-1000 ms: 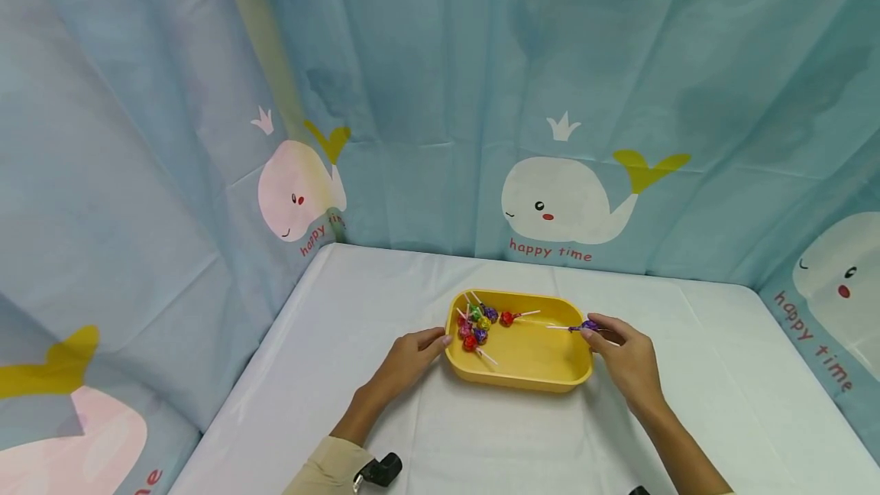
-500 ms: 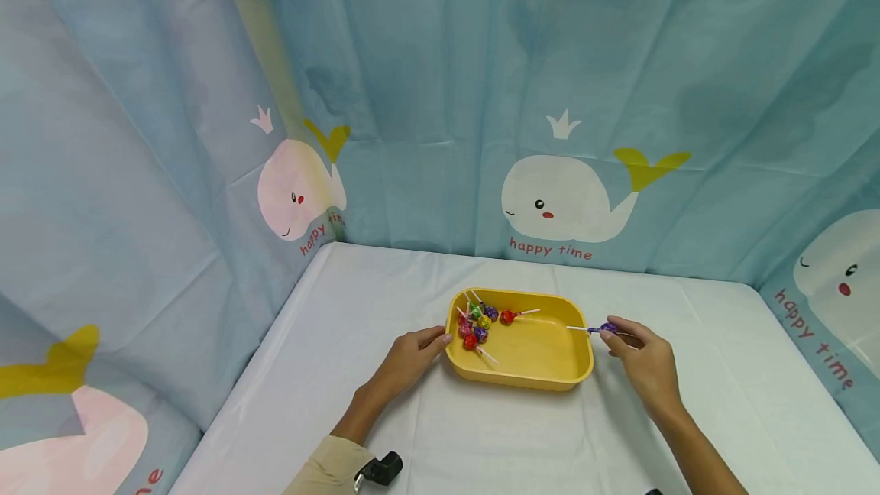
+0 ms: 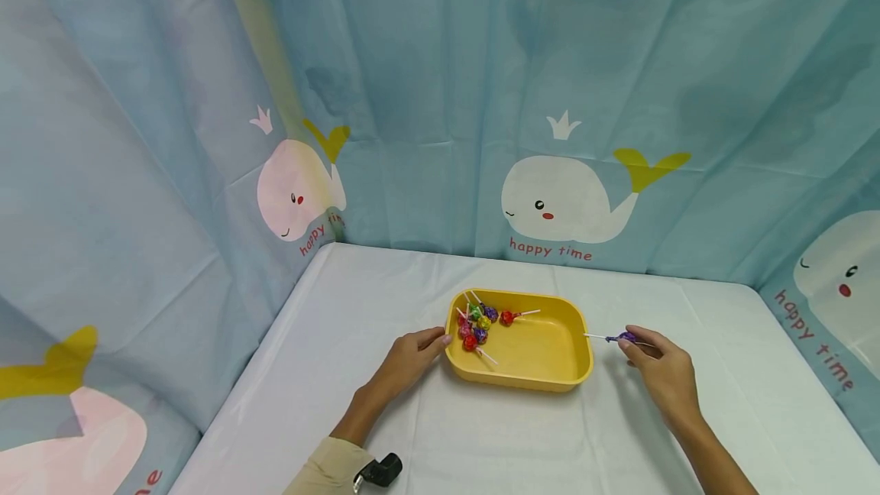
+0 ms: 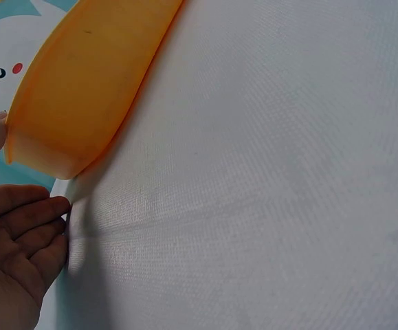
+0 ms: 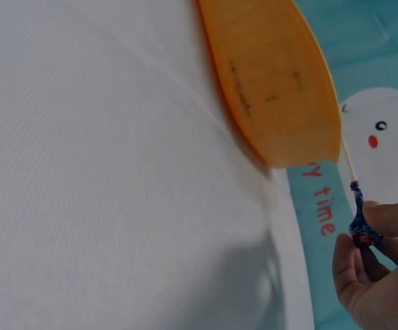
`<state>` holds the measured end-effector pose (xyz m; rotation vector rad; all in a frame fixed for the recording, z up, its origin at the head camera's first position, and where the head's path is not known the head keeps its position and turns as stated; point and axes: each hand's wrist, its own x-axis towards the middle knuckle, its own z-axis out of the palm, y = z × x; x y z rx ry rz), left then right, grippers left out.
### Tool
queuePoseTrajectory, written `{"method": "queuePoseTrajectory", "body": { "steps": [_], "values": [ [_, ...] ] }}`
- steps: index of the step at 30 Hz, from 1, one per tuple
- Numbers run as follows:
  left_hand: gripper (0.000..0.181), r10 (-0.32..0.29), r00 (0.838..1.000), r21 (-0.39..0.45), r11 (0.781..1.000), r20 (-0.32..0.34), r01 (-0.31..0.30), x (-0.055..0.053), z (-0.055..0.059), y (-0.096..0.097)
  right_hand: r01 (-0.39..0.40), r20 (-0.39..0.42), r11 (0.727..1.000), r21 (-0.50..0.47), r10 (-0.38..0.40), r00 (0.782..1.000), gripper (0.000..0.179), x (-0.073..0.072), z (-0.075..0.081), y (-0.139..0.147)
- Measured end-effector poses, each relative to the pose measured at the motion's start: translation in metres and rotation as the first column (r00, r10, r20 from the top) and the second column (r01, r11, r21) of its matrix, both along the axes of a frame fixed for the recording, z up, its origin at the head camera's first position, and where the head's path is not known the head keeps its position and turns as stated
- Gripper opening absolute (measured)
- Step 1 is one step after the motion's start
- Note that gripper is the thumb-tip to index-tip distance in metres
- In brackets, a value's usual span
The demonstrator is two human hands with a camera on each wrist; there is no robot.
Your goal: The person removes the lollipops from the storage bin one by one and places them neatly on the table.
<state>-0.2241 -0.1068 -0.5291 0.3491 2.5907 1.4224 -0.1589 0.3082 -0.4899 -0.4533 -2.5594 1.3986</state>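
Observation:
My right hand (image 3: pixel 668 379) pinches a purple-wrapped lollipop (image 3: pixel 624 337) by its candy end, just off the right side of the yellow tray (image 3: pixel 543 380). Its white stick points left, toward the tray rim. In the right wrist view, thumb and fingers close round the blue-purple wrapper (image 5: pixel 358 214). At the tray's left end, my left hand (image 3: pixel 406 363) holds the rim with thumb and forefinger; the left wrist view has the other fingers (image 4: pixel 30 213) loosely bent below. Inside the tray, several lollipops (image 3: pixel 474 327) cluster at the left, and a red one (image 3: pixel 507 318) lies slightly apart.
A white cloth (image 3: pixel 495 434) covers the table under the tray. Blue curtains (image 3: pixel 426 98) with printed whales (image 3: pixel 557 197) hang behind it and at both sides. A black device (image 3: pixel 382 470) is strapped at the left sleeve (image 3: pixel 330 468).
My right hand has carried the purple lollipop rightward, from over the tray's right end to outside its rim. The left hand and tray have stayed put.

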Motion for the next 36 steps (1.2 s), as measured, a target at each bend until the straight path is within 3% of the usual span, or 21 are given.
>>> {"method": "queuePoseTrajectory", "body": {
  "steps": [14,23,36],
  "values": [
    [0.065,0.004,1.0,-0.007,1.0,-0.009,-0.004,0.0,-0.003,-0.001,0.07,0.038,0.997,0.042,-0.071,0.997,0.051,0.002,-0.01,0.024],
    [0.062,0.0,1.0,0.004,1.0,-0.006,0.0,-0.001,-0.003,0.0,0.081,0.043,0.997,0.007,-0.081,0.996,0.046,0.001,-0.02,0.038],
    [0.063,0.007,1.0,-0.011,1.0,-0.007,-0.008,0.001,-0.001,-0.001,0.093,0.082,0.995,0.039,-0.096,0.992,0.045,0.001,-0.024,0.047]
  ]
}}
